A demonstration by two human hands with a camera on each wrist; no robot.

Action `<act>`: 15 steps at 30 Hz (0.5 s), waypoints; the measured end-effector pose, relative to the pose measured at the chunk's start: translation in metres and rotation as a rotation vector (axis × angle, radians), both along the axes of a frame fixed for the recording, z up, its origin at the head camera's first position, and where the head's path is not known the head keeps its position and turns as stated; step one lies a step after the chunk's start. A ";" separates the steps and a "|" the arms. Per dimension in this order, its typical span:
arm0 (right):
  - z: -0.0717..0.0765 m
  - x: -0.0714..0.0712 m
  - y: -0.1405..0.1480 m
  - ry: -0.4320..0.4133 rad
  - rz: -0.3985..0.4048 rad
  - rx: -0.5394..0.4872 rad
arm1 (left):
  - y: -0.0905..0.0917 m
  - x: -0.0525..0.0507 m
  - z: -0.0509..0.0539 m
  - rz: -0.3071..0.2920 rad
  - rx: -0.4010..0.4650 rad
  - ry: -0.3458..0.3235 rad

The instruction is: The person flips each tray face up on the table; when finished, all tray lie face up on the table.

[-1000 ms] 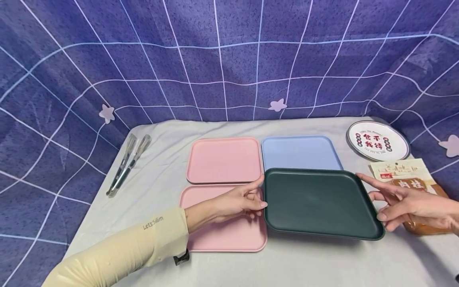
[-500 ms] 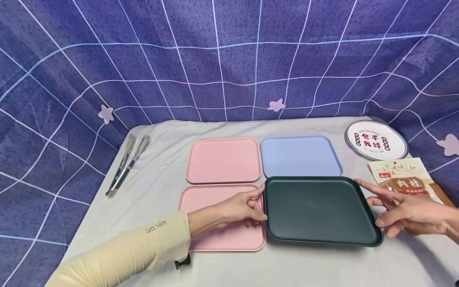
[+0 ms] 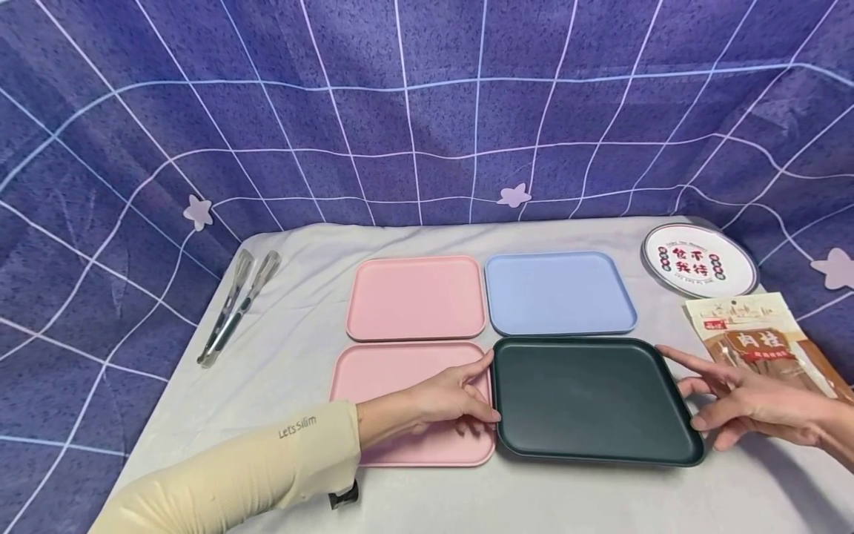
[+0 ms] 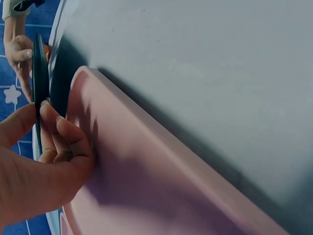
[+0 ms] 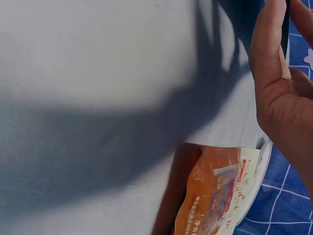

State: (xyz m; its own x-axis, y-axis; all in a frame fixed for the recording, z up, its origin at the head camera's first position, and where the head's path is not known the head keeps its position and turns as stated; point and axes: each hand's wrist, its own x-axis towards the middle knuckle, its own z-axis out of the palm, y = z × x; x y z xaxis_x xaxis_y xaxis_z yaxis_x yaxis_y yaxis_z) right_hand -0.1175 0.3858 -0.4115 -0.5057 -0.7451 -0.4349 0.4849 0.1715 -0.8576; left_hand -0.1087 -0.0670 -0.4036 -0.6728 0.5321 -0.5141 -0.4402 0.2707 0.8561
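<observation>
A dark green tray (image 3: 597, 400) is held between both hands, just above the white cloth, as the gap under it in the left wrist view shows. My left hand (image 3: 450, 400) pinches its left edge, thumb on one side and fingers on the other. At the right edge my right hand (image 3: 754, 404) grips the rim with thumb and fingers. Beneath the left hand lies a pink tray (image 3: 394, 371). A second pink tray (image 3: 416, 298) lies behind it, and a light blue tray (image 3: 560, 293) lies behind the green one.
Metal tongs (image 3: 236, 311) lie at the far left. An oval plate (image 3: 700, 259) with red lettering sits at the back right. In front of it is a brown and cream food packet (image 3: 760, 337), partly behind the right hand. A purple grid curtain (image 3: 427, 111) hangs behind the table.
The green tray has come down and toward the front edge, with both hands moving along. The blue tray, partly covered before, now shows fully. The other trays stay put.
</observation>
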 end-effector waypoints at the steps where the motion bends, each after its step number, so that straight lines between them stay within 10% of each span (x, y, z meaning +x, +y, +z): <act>1: -0.001 0.000 0.000 -0.008 0.002 -0.001 | 0.001 0.001 0.000 0.003 -0.013 -0.001; 15: -0.008 -0.006 -0.001 -0.020 -0.018 0.094 | 0.012 -0.001 0.006 0.015 -0.118 -0.016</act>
